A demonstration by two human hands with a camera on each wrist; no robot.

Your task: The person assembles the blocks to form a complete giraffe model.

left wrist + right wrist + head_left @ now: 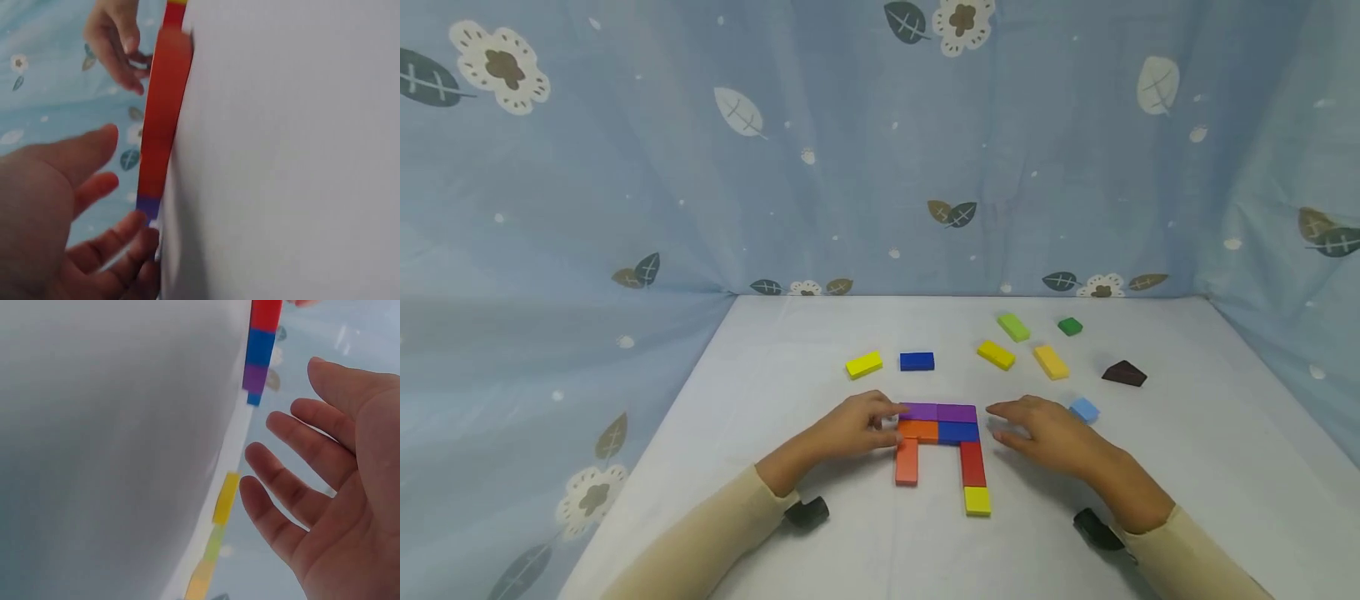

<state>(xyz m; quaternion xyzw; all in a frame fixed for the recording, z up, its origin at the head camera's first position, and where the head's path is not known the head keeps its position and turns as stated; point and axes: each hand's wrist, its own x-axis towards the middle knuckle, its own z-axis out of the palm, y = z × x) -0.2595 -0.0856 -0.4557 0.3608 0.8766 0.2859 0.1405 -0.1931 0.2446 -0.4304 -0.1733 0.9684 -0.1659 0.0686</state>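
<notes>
Flat colored blocks lie edge to edge in the head view: a purple pair [956,413] on top, an orange block [918,431] and a blue block [958,432] below. A salmon block [906,463] runs down on the left; a red block [972,464] ending in a yellow block [977,501] runs down on the right. My left hand [856,427] is at the left side, its fingertips right at the purple and orange blocks, fingers relaxed. On the other side, my right hand [1051,435] hovers with spread fingers, holding nothing.
Behind the arrangement lie a yellow block [864,365] and a dark blue block [917,362]. Several loose pieces sit at the back right, among them a green block [1071,327], a dark brown piece [1125,373] and a light blue block [1084,410]. A patterned curtain [850,167] surrounds the table.
</notes>
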